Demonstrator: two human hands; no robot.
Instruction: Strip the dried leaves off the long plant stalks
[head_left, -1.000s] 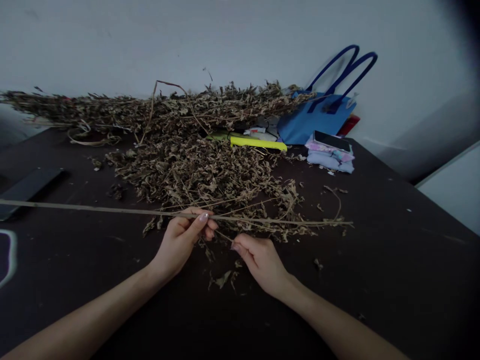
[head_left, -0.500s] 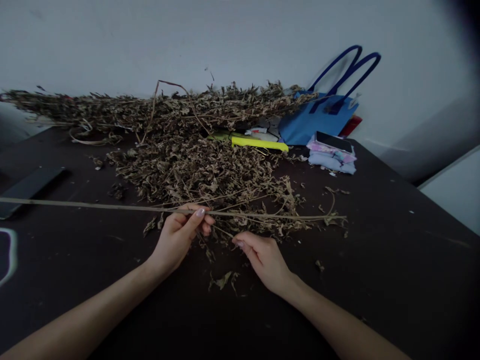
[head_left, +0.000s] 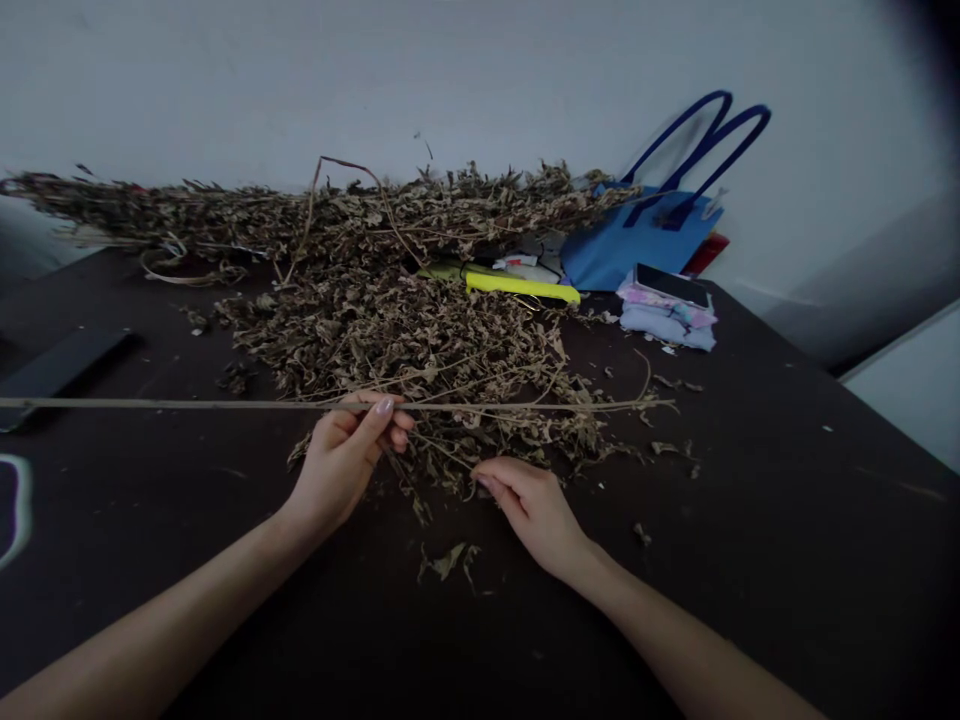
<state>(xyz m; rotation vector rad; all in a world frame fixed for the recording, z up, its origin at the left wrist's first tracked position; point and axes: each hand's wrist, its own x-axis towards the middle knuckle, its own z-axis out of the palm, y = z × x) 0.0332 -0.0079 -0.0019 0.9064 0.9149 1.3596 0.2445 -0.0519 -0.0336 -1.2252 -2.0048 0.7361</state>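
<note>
My left hand (head_left: 349,445) pinches a long dried plant stem (head_left: 202,404) between thumb and fingers. The stem lies level across the view, from the left edge to past my right hand. My right hand (head_left: 529,505) is closed in a pinch at the tip of a thin side twig (head_left: 446,453), which slants up towards my left hand. Whether the twig joins the stem is hidden by the fingers. Behind both hands spreads a loose heap of dried, curled leaves (head_left: 390,330). A few loose leaves (head_left: 450,562) lie on the dark table (head_left: 375,640) between my forearms.
A long bundle of dried leafy stems (head_left: 247,220) lies along the wall. At the back right are a blue bag (head_left: 615,250), a yellow object (head_left: 521,288) and a phone (head_left: 671,286) on folded cloth (head_left: 667,325). A dark flat object (head_left: 67,365) lies at left.
My left hand has moved slightly up and left with the stem, whose right end has risen and shifted left. My right hand has moved slightly right, still pinching the twig.
</note>
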